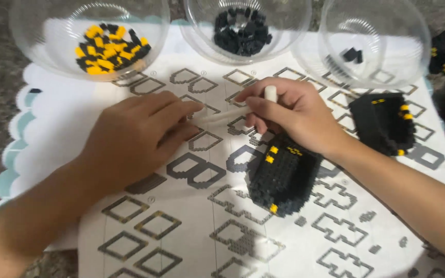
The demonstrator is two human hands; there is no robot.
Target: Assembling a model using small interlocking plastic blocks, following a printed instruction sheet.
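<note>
Two hands over the instruction sheet (181, 226) as I watch through the head camera. My right hand (294, 116) is closed around a slim white tool (233, 114), thumb and fingers pinching its thick end, which pokes up beside the knuckles. The tool's long axis runs nearly level, pointing left across the sheet toward my left hand (140, 136), and its thin tip sits just at those left fingertips. The left hand lies flat, fingers together and pressed down on the paper, holding nothing that I can make out; whether a tiny piece sits under the fingertips I cannot tell. Just below the right wrist stands the black block model (283, 177) with yellow dots, nearer to the right hand than to the left. A second black block piece (382, 123) lies to the right. Along the top are three clear bowls: a bowl of yellow and black bricks (109, 44), a bowl of black bricks (243, 31), and a nearly empty bowl (374, 44).
</note>
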